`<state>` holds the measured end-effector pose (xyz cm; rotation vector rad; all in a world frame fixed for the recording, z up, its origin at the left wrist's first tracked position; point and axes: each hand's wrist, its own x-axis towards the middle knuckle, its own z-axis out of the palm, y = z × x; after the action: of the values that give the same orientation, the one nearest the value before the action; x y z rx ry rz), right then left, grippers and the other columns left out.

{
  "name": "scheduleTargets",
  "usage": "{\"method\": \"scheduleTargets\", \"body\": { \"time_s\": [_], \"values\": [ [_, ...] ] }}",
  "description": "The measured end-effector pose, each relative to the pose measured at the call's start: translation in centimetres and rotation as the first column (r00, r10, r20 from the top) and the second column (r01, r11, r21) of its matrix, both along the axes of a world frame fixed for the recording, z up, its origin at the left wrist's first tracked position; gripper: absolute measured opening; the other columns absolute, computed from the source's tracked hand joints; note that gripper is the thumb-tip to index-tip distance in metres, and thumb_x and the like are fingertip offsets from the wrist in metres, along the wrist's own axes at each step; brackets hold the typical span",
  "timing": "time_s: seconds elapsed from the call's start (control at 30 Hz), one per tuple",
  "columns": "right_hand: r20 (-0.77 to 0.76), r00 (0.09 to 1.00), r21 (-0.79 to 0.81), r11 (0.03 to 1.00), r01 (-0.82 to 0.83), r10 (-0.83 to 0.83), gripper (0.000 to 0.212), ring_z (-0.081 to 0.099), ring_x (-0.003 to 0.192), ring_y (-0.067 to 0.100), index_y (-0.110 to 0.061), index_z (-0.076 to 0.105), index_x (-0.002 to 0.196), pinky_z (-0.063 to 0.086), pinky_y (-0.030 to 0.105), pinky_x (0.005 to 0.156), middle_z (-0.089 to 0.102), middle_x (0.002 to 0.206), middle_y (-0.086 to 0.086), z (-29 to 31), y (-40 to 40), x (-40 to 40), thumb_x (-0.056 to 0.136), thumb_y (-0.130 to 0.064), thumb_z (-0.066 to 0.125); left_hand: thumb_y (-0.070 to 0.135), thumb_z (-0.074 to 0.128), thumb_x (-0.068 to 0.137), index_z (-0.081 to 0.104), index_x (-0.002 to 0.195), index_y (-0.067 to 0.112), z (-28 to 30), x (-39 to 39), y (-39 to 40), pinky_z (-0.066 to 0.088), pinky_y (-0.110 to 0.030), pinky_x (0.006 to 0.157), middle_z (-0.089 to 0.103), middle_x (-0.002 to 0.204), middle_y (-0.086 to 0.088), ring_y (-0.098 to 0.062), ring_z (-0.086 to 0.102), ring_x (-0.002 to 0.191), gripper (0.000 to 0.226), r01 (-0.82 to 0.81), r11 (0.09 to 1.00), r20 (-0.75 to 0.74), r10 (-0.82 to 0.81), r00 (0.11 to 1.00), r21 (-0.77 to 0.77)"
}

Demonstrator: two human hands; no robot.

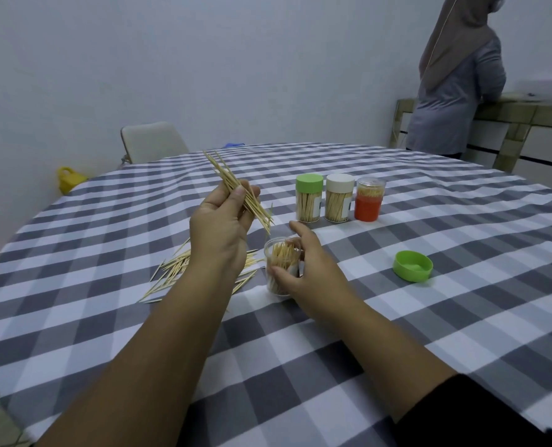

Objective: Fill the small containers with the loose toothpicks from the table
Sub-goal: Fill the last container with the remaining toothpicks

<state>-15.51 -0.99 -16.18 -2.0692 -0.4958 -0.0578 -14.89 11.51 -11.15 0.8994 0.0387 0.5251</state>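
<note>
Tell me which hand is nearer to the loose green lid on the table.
Right. The right hand grips the open container, to the left of the green lid. The left hand is farther left, holding a toothpick bundle.

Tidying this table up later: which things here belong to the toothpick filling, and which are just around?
Job: left hand gripping toothpick bundle; right hand holding open container; loose toothpicks; green lid; three filled containers.

Around: chair; yellow object; person standing.
</note>
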Motion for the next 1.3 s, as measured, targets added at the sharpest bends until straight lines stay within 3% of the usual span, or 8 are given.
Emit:
{"method": "scheduleTargets", "body": {
  "time_s": [0.37,0.53,0.7,0.9,1.0,1.1,1.3],
  "values": [
    [0.001,1.0,0.008,1.0,-0.016,0.016,0.075,0.043,0.126,0.015,-0.034,0.015,0.147,0.043,0.026,0.094,0.037,0.146,-0.001,-0.1,0.1,0.0,0.089,-0.028,0.063,-0.002,0.045,0.096,0.062,0.096,0.001,-0.6,0.5,-0.2,0.057,-0.028,0.08,0.063,0.085,-0.007,-0.014,0.067,0.079,0.017,0.08,0.993,-0.01,-0.081,0.997,-0.091],
    [0.016,1.0,0.014,1.0,-0.027,0.027,0.075,0.042,0.105,0.003,-0.035,0.015,0.146,0.044,0.024,0.088,0.041,0.14,-0.003,0.0,0.0,0.1,0.089,-0.03,0.063,0.0,0.045,0.097,0.061,0.098,0.001,-1.5,0.6,-0.3,0.056,-0.027,0.082,0.063,0.087,-0.006,-0.015,0.064,0.087,0.016,0.125,0.988,-0.108,-0.115,0.987,0.092],
    [0.018,1.0,0.015,1.0,-0.025,0.024,0.075,0.047,0.121,0.012,-0.034,0.013,0.147,0.043,0.026,0.092,0.041,0.143,0.0,0.1,-0.3,0.0,0.09,-0.028,0.062,0.003,0.048,0.096,0.064,0.098,0.008,-2.3,0.6,-0.5,0.055,-0.025,0.081,0.068,0.093,-0.008,-0.013,0.067,0.09,0.017,0.146,0.942,-0.154,-0.102,0.983,0.303],
    [0.033,0.999,-0.014,1.0,0.021,-0.02,0.078,0.046,0.127,0.017,-0.033,0.01,0.148,0.044,0.035,0.101,0.04,0.146,0.0,0.4,-0.7,0.2,0.09,-0.027,0.061,0.004,0.055,0.092,0.068,0.102,0.009,-3.1,0.5,-1.2,0.057,-0.025,0.063,0.071,0.092,-0.002,-0.015,0.066,0.096,0.018,0.216,0.895,-0.205,-0.144,0.968,0.391],
    [0.034,0.998,-0.024,0.999,0.044,-0.043,0.079,0.048,0.124,0.019,-0.032,0.009,0.149,0.046,0.032,0.096,0.04,0.146,0.002,0.4,-0.9,0.4,0.09,-0.026,0.061,0.009,0.059,0.091,0.071,0.101,0.013,-3.5,0.6,-1.4,0.058,-0.031,0.071,0.073,0.098,0.001,-0.014,0.065,0.103,0.017,0.223,0.866,-0.245,-0.121,0.962,0.448],
    [0.023,0.999,-0.031,0.999,0.042,-0.041,0.08,0.046,0.127,0.019,-0.032,0.007,0.15,0.045,0.036,0.1,0.038,0.147,0.002,0.3,-1.0,0.6,0.09,-0.028,0.061,0.012,0.06,0.091,0.073,0.102,0.013,-3.8,0.8,-1.3,0.056,-0.041,0.084,0.074,0.097,-0.003,-0.019,0.068,0.097,0.017,0.252,0.843,-0.292,-0.119,0.949,0.475],
    [0.025,1.0,0.005,1.0,0.013,-0.013,0.085,0.044,0.129,0.015,-0.034,0.005,0.15,0.045,0.037,0.101,0.032,0.151,-0.006,0.2,-1.2,0.8,0.088,-0.024,0.063,0.015,0.061,0.09,0.073,0.106,0.013,-3.7,0.6,-0.8,0.055,-0.036,0.085,0.074,0.099,-0.006,-0.021,0.069,0.097,0.019,0.303,0.789,-0.324,-0.14,0.936,0.534]
  ]
}}
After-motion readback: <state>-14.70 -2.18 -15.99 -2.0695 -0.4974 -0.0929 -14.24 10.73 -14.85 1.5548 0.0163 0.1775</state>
